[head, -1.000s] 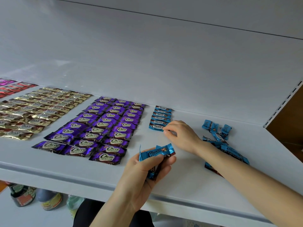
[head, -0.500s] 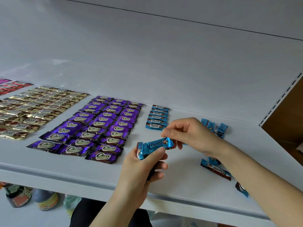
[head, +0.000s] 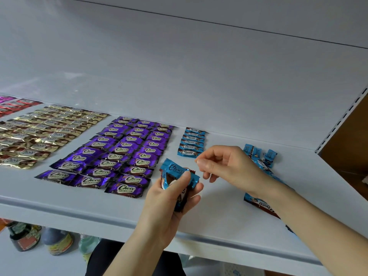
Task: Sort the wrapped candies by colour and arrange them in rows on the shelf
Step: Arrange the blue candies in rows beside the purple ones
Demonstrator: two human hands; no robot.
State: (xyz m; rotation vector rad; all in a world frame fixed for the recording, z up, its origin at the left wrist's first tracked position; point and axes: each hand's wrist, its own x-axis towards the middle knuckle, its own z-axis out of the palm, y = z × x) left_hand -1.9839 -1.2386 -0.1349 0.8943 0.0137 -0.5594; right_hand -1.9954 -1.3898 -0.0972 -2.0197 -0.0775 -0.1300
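My left hand [head: 169, 202] grips a small stack of blue wrapped candies [head: 174, 169] above the white shelf [head: 219, 214], thumb pressed on the top one. My right hand [head: 227, 166] hovers just right of it with curled fingers, thumb and forefinger close together, holding nothing that I can see. A short row of blue candies [head: 191, 142] lies behind the hands. Loose blue candies [head: 258, 155] are scattered at the right, partly hidden by my right forearm, and one more blue candy [head: 260, 205] lies under it.
Purple candies [head: 119, 156] fill three rows left of the blue row. Gold candies [head: 39, 132] and red ones [head: 18, 104] lie further left. The slotted shelf upright [head: 338, 120] stands at the right. Bottles [head: 23, 236] stand below the shelf's front edge.
My right hand left the blue row, came to the candy in my left hand, pinched its end, and now has let go. My left hand turned its stack slightly.
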